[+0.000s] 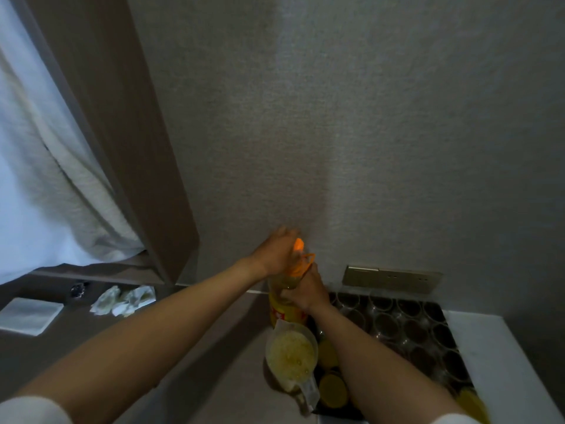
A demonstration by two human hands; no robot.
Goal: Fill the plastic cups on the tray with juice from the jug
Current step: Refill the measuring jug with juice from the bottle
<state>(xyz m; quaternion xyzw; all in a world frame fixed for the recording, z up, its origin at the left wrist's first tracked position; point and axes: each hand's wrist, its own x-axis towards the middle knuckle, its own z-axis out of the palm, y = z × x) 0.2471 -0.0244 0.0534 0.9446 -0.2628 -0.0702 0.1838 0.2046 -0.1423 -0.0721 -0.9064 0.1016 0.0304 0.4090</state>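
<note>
A tall juice bottle [286, 313] with a yellow and red label stands upright at the back of the counter. My right hand [305, 289] grips its neck. My left hand [276, 250] is over the top, fingers curled round the orange cap [299, 244]; an orange ring and strap [301, 266] hang below it. In front of the bottle stands a clear plastic jug [292, 358] holding foamy yellow juice. To the right lies a dark tray [339, 413] with several clear plastic cups [409, 328]; those near the front [333, 390] hold yellow juice, the rear ones look empty.
Crumpled tissues [123, 299] and a folded white napkin [29, 315] lie on the brown counter at the left, with a small dark object [79, 289] behind. A wall socket plate [393, 278] sits behind the tray. A white surface [495, 362] borders the tray's right side. A curtain hangs at left.
</note>
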